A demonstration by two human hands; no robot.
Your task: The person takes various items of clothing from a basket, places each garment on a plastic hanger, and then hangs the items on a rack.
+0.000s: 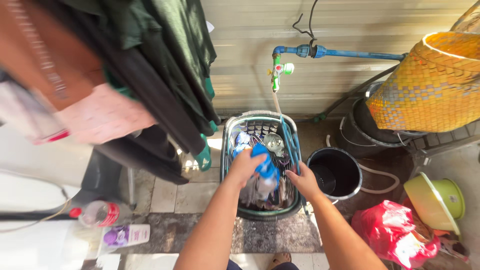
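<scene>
Gripping a blue cloth (265, 167) over the laundry basket (227, 150), left hand (243, 167) closed; right hand (302, 180) open beside it.

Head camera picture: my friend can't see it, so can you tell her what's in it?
Seen from above, a person's left hand holds a blue cloth over a grey laundry basket of wet items, and the right hand reaches in beside it. A tap is above, a black bucket to the right, dark clothes hanging on the left.
</scene>
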